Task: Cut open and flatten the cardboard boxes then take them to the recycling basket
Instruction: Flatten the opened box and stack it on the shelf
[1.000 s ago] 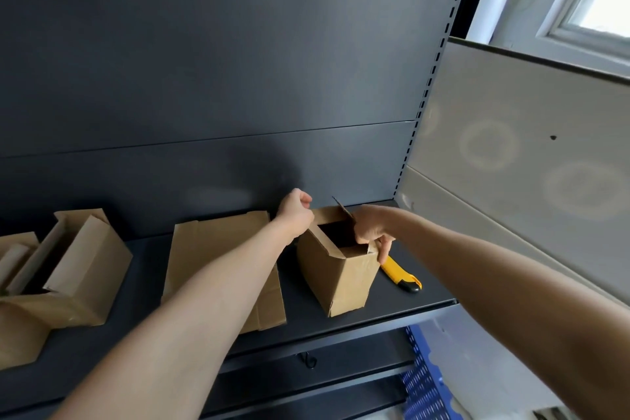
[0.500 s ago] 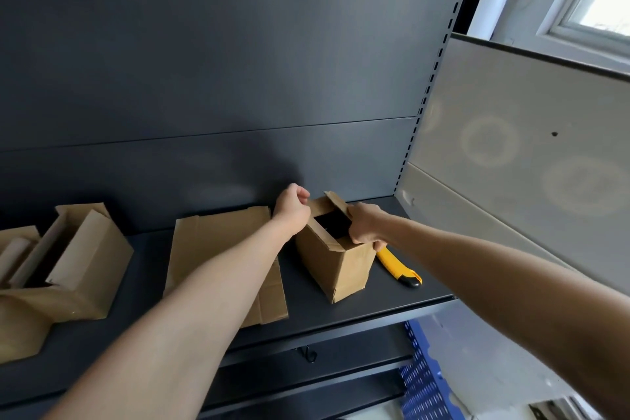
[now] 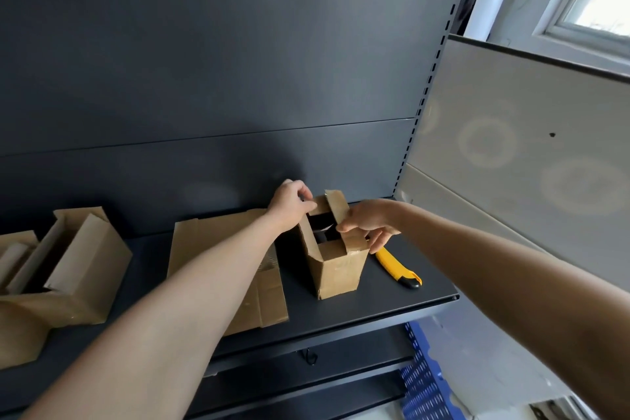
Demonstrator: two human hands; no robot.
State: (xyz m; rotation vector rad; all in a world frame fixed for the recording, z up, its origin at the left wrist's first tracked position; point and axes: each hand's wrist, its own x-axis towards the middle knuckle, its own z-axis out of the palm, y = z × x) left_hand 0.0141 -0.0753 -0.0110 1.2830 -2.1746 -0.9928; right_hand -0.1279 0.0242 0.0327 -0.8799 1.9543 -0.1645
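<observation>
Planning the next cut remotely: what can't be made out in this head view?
Head view:
- small box, inside: dark, shadowed by flaps.
- yellow cutter, far end: behind the right hand.
- leftmost boxes: cut off by left edge.
- blue basket: under shelf, cut by bottom edge.

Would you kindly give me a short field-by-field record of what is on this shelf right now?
Box in work: small box, upright on the shelf, top flaps partly open
Left hand: grips its far flap
Right hand: pinches its right flap
Knife: yellow, lying right of the box, unheld
Flattened cardboard: lies left of the box
Other boxes: open, far left
</observation>
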